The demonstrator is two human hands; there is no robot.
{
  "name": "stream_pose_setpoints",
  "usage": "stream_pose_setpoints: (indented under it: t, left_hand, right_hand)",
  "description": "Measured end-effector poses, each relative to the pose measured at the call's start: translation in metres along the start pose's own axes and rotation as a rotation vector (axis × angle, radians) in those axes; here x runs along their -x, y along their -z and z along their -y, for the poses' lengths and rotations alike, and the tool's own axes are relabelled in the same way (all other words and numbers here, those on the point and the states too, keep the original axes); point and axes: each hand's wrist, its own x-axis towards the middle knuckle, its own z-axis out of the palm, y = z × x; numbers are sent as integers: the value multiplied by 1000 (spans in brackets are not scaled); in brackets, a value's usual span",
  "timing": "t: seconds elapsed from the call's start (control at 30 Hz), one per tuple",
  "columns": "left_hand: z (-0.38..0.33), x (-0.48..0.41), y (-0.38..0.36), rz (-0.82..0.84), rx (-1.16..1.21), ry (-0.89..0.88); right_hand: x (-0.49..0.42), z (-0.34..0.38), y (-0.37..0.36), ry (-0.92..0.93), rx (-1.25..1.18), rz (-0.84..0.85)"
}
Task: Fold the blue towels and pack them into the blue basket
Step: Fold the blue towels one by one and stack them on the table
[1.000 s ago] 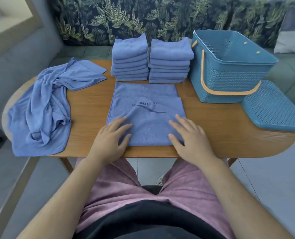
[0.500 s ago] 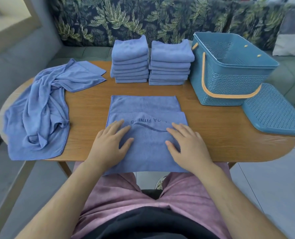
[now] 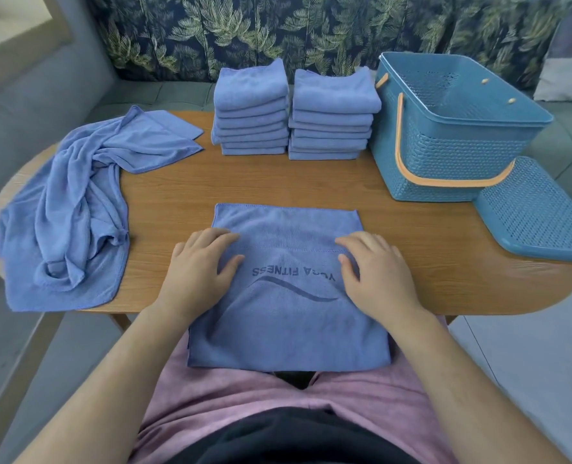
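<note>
- Both hands lay flat on the half-folded towel (image 3: 288, 316). The left hand (image 3: 196, 279) and right hand (image 3: 375, 277) had straight, slightly spread fingers, pressing down and pinching nothing.
- The towel sat under both palms at the near edge of the table (image 3: 278, 182), printed logo between the hands, the part behind the wrists hanging off toward the lap.
- The top layer's hem ran about under the fingertips, I think; same-colour cloth made it hard to tell.
- My take: smooth outward from between the hands and square the corners before the next fold, so it matches the folded stacks (image 3: 333, 112) beyond the fingertips.
- The blue basket (image 3: 452, 152) stood well off past the right hand, with nothing packed that I could see.
</note>
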Motion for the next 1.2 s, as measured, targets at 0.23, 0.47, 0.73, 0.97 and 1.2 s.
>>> stream_pose_setpoints:
  t: [0.23, 0.47, 0.73, 0.97, 1.2]
  left_hand:
    - [4, -3, -2, -7, 41, 35]
    - [7, -6, 3, -55, 117, 35]
    - [3, -8, 14, -92, 92, -45]
    - [-3, -4, 17, -109, 158, 39]
    - [-2, -6, 16, -76, 168, 142]
  right_hand:
    - [-4, -14, -11, -134, 68, 61]
    - [-4, -20, -3, 26, -186, -6]
    - [-5, -14, 12, -48, -189, 34]
    - [1, -11, 21, -100, -178, 104]
    - [-6, -12, 16, -292, -199, 161]
